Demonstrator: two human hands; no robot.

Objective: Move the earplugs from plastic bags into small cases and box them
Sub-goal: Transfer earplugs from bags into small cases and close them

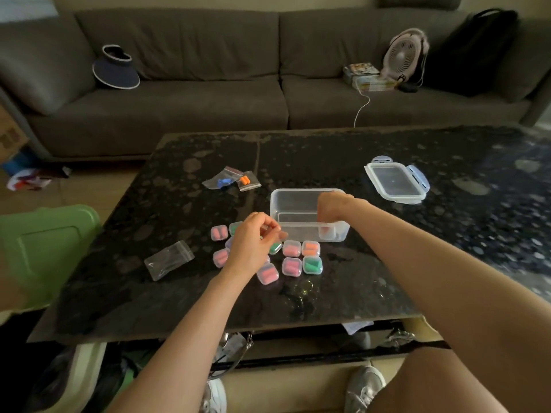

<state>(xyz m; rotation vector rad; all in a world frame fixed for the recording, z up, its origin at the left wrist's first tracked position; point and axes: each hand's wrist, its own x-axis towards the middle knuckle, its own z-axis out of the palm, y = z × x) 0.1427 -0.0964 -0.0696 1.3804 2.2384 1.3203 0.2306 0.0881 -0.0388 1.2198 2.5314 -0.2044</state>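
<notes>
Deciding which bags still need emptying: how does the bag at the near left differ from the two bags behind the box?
The near-left bag looks empty; the two far bags still hold earplugs, one blue, one orange. The near-left bag lies alone left of the cases; the far bags overlap each other beyond the box. Both kinds are small clear bags lying flat on the table.

Small cases (301, 257) lie before the box (298, 201); its lid (395, 181) sits right.
</notes>
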